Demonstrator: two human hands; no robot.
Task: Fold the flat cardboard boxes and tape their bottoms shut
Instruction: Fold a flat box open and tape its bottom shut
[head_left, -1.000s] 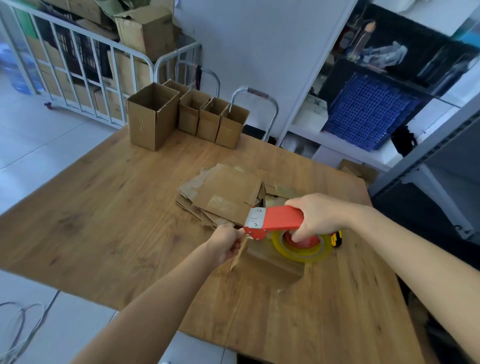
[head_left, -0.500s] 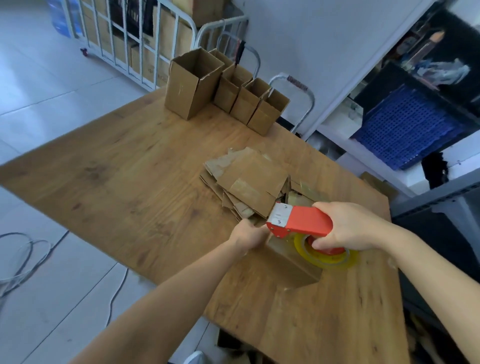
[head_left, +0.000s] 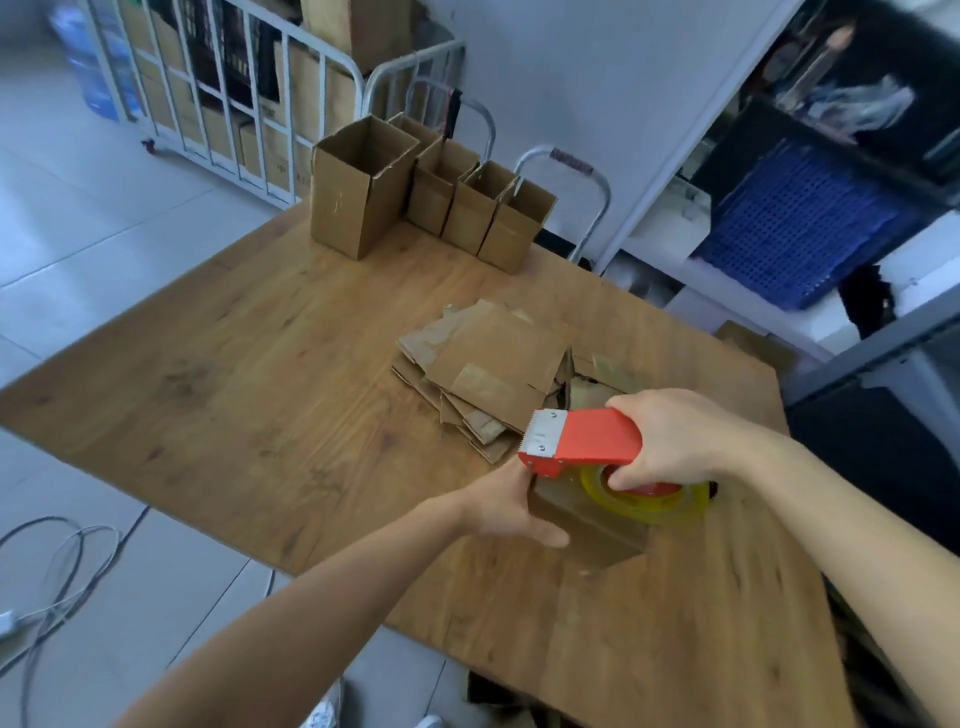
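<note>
My left hand (head_left: 506, 506) has shifted since half a second ago: it was pinching at the far left edge of the small cardboard box (head_left: 587, 525), and now it is gripping the box's left corner. The thumb is lying along the near face, and the fingers are hidden behind the box.

My right hand (head_left: 670, 441) is curling around the handle of the red tape dispenser (head_left: 587, 436). I am seeing its yellowish tape roll (head_left: 649, 501) sitting on the box top, and its toothed blade is pointing at the left hand, just above it. The box is sitting on the wooden table (head_left: 234, 389) between my hands.

The stack of flat boxes (head_left: 498, 364) is lying just beyond both hands. The folded boxes (head_left: 363, 187) are standing open-topped well beyond the left hand.
</note>
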